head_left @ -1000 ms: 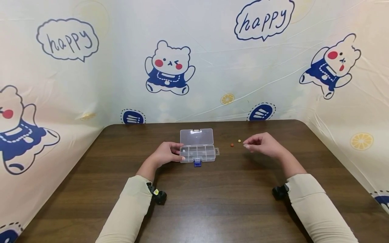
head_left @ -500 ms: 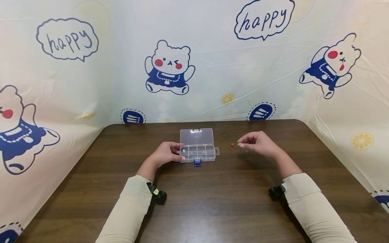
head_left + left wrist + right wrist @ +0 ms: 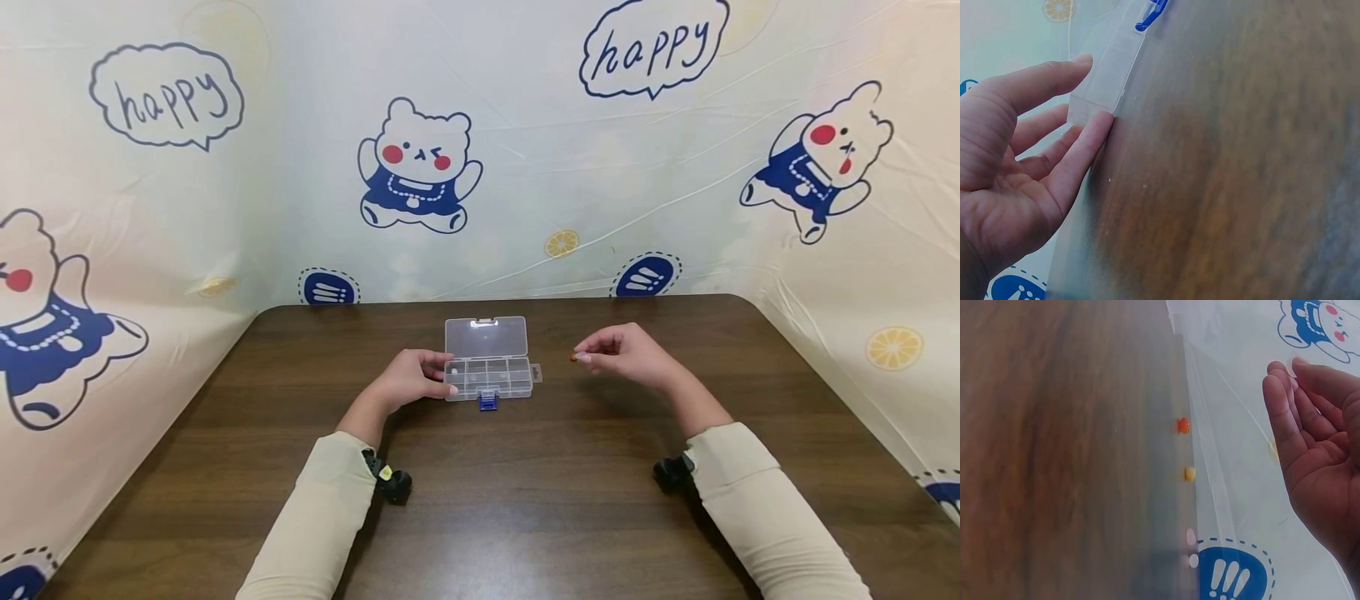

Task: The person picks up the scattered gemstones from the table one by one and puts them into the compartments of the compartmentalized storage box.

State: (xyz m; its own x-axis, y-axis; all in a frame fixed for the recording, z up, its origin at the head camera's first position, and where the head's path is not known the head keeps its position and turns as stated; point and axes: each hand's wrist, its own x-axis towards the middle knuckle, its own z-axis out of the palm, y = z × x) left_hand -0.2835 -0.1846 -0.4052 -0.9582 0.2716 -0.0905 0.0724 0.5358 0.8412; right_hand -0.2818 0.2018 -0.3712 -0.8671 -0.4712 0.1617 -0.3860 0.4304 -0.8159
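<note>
A clear plastic compartment box (image 3: 487, 377) stands on the table with its lid (image 3: 486, 337) raised and a blue latch (image 3: 488, 402) at the front. My left hand (image 3: 408, 379) grips its left end, thumb in front and fingers behind. A small white piece (image 3: 453, 372) sits in a left compartment. My right hand (image 3: 1319, 419) is raised right of the box, thumb and fingertips pinching a small pale pill (image 3: 1292, 365). Below it on the table lie an orange pill (image 3: 1184, 425), a yellow pill (image 3: 1190, 474), a pink pill (image 3: 1190, 537) and a white pill (image 3: 1194, 561).
The brown wooden table (image 3: 480, 500) reaches back to a patterned cloth (image 3: 525, 167) that also hangs at both sides. A clear hanging tab (image 3: 537, 373) sticks out from the box's right end. Each wrist wears a black camera (image 3: 395, 487).
My right hand has moved left toward the box, passing over the yellow pill and now partly covering the orange one in the head view. The left hand and box have stayed still.
</note>
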